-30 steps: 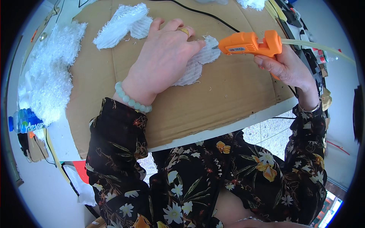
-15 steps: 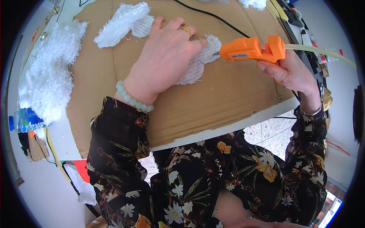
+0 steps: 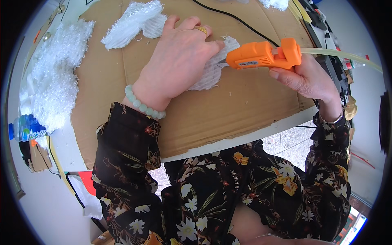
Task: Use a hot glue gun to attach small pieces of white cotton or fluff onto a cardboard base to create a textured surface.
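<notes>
My right hand [image 3: 313, 81] is wrapped round an orange hot glue gun [image 3: 254, 54]. A long translucent glue stick [image 3: 339, 52] runs out of the gun's back end toward the right. The gun's nozzle points left and meets a flat white piece of gauzy fabric [image 3: 207, 77] with frayed edges. Over that fabric lies my left hand [image 3: 179, 59], palm down with its fingers spread, covering part of the piece. Its thumb rests on the fabric near the nozzle.
Brown cardboard [image 3: 237, 110] covers the white table. Another frayed white piece [image 3: 134, 24] lies at the back left. A fluffy white heap [image 3: 57, 69] sits at the left edge beside a plastic bottle [image 3: 30, 128]. A black cable [image 3: 234, 18] crosses the back.
My right hand has brought the glue gun slightly left and down, so the nozzle now reaches further over the fabric. My left hand stays nearly in place.
</notes>
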`<state>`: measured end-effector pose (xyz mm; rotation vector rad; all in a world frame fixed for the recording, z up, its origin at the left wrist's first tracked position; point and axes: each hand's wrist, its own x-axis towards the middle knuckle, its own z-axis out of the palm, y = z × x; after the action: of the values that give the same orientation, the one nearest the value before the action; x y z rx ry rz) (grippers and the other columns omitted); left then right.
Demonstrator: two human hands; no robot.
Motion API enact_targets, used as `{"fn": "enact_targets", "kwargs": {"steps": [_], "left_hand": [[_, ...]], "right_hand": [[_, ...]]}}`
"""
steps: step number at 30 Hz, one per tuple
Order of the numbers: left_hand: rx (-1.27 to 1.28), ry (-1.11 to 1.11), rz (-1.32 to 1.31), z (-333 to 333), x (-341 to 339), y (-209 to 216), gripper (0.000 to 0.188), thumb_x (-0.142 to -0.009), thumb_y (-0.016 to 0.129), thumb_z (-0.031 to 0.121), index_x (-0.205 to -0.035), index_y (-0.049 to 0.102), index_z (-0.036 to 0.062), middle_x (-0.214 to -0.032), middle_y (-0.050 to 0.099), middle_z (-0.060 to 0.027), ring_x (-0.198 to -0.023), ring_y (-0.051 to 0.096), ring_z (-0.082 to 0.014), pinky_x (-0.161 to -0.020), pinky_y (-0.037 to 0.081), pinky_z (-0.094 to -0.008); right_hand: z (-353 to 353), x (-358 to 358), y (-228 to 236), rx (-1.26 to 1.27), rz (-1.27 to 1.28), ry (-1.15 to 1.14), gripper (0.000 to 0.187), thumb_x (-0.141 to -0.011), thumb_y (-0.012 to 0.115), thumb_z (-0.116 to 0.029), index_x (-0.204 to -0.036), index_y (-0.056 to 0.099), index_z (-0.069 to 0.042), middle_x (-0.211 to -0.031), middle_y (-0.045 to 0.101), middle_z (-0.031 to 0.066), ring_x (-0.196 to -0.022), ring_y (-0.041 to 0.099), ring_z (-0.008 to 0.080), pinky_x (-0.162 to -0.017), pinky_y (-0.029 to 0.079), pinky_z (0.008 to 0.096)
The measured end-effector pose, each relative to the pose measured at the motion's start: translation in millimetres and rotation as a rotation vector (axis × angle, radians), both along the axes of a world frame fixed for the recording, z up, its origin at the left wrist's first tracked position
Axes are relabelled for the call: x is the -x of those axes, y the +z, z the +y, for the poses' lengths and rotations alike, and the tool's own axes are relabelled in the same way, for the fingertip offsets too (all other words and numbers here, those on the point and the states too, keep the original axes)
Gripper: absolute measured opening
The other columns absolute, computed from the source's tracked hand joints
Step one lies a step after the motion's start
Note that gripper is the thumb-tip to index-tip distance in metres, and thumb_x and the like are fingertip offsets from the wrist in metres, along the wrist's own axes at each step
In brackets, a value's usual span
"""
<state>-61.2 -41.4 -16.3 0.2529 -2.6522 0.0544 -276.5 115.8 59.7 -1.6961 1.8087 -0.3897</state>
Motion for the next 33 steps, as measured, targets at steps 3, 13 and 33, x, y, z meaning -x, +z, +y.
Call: {"fn": "enact_targets", "kwargs": {"steps": [3, 13, 33], "left_hand": [[-0.009, 0.002, 0.013, 0, 0, 2, 0.019, -0.074, 0.059, 0.009, -0.088, 0.071, 0.013, -0.094, 0.064, -0.0061, -0.103, 0.055, -0.0247, -0.096, 0.036, -0.05], [-0.016, -0.003, 0.017, 0, 0, 5, 0.018, -0.074, 0.059, 0.009, -0.087, 0.071, 0.0131, -0.095, 0.065, -0.0061, -0.103, 0.055, -0.0248, -0.096, 0.036, -0.0499], [-0.051, 0.038, 0.009, 1, -1, 11, 0.034, -0.069, 0.055, -0.006, -0.098, 0.065, 0.0078, -0.098, 0.063, -0.0025, -0.106, 0.053, -0.0248, -0.098, 0.035, -0.0415]], "right_hand": [[-4, 2, 1, -0.089, 0.033, 0.005, 0.037, -0.087, 0.066, -0.03, -0.106, 0.054, 0.0, -0.074, 0.051, 0.0, -0.064, 0.047, 0.0092, -0.058, 0.04, 0.0233], [-8, -2, 5, -0.089, 0.038, 0.003, 0.037, -0.086, 0.068, -0.029, -0.108, 0.054, -0.001, -0.071, 0.052, 0.0008, -0.062, 0.05, 0.01, -0.056, 0.041, 0.0243], [-7, -3, 6, -0.123, 0.014, -0.019, 0.039, -0.086, 0.067, -0.03, -0.109, 0.055, -0.001, -0.071, 0.052, -0.0006, -0.062, 0.048, 0.0084, -0.056, 0.041, 0.0225]]}}
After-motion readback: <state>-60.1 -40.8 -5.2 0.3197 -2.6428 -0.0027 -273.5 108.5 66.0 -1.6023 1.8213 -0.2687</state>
